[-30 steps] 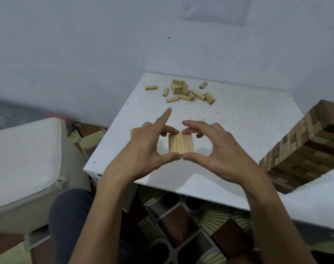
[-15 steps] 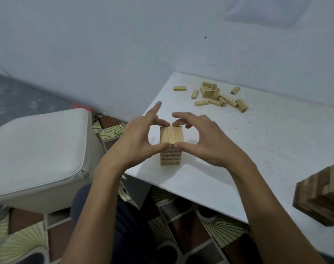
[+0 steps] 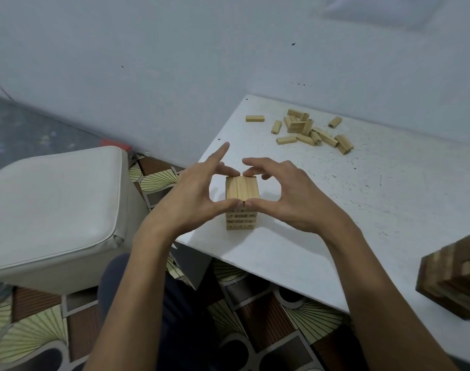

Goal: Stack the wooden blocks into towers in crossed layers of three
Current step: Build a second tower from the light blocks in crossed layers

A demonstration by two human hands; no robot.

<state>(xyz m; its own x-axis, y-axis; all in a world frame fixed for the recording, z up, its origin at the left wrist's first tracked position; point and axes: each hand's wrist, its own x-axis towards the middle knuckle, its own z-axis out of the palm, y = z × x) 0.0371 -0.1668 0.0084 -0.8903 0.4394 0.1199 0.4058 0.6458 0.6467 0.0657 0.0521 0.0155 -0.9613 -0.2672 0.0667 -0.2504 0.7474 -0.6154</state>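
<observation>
Wooden block tower (image 3: 242, 202) by the near left edge of the white bench (image 3: 362, 215), a few crossed layers high. Pinched at the top layer by left grip (image 3: 191, 199) and right grip (image 3: 292, 202), both curled: thumb tips on the near edge, fingertips on the far edge, left forefinger straight and off the wood. Probably light, stiff and smooth, merely resting in layers, easily nudged askew; best squeezed gently on opposite faces. Loose blocks (image 3: 309, 129) well apart, far side. Upper layers partly hidden behind thumbs, count unclear; darker tower (image 3: 453, 279) cut off at right.
</observation>
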